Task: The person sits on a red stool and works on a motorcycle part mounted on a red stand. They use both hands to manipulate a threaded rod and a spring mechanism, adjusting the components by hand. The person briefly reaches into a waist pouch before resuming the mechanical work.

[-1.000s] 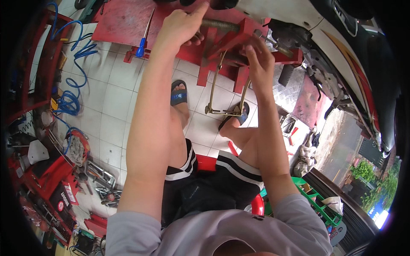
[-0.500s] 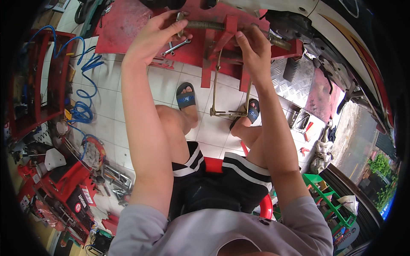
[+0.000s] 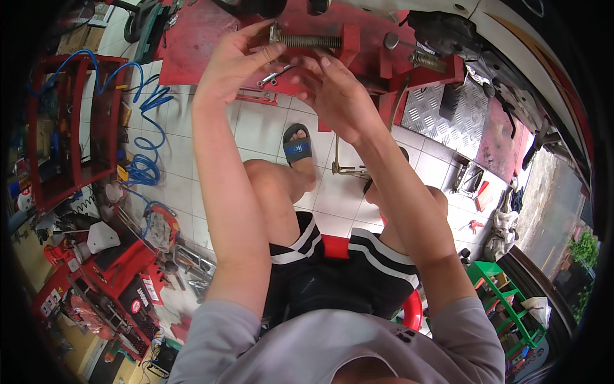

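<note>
Head view: we see left hand's (image 3: 231, 64) fingers clamped on end of threaded screw (image 3: 313, 41), over red tabletop (image 3: 198, 54); red bracket (image 3: 349, 43) apparently bears other end, so light hold likely suffices. Right hand (image 3: 345, 99) near screw, fingers apart, perhaps ready to assist.

This is a vehicle repair workshop, open to a road (image 3: 543, 214). Bodywork (image 3: 504, 54) stands beside a red bench (image 3: 198, 61) bearing a ridged rod (image 3: 310, 41) and a wrench (image 3: 274, 77). A coiled blue hose (image 3: 144, 169) loops by a red rack (image 3: 83, 187), with tools (image 3: 195, 272) scattered over the white floor tiles (image 3: 179, 125).
</note>
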{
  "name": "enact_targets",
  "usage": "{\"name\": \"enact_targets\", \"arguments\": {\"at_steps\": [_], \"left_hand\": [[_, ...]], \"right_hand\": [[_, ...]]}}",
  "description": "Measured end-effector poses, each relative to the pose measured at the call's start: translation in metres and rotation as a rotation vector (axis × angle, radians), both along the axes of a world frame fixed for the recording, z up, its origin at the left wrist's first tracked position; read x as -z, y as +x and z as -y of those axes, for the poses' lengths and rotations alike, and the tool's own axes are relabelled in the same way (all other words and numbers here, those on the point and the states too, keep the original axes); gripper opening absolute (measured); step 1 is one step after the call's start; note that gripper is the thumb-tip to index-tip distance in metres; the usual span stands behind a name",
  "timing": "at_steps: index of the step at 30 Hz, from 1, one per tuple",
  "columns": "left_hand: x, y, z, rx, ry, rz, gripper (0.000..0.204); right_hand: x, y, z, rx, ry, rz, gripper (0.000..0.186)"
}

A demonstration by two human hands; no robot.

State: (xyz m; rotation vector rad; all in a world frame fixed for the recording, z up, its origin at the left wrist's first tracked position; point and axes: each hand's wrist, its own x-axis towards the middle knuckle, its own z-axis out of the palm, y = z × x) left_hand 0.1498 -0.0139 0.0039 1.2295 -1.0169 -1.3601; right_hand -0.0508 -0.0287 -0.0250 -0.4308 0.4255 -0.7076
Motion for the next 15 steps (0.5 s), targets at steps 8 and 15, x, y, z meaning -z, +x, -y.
{"name": "enact_targets", "arguments": {"at_steps": [8,15], "left_hand": [[0.006,0.015,0.010,0.031,0.276,-0.024,0.042],[0.000,-0.002,0.006,0.023,-0.095,0.097,0.046]], "right_hand": [[0.001,0.009,0.004,0.010,0.068,0.104,0.029],[0.001,0.005,0.007,0.001,0.113,0.199,0.025]]}}
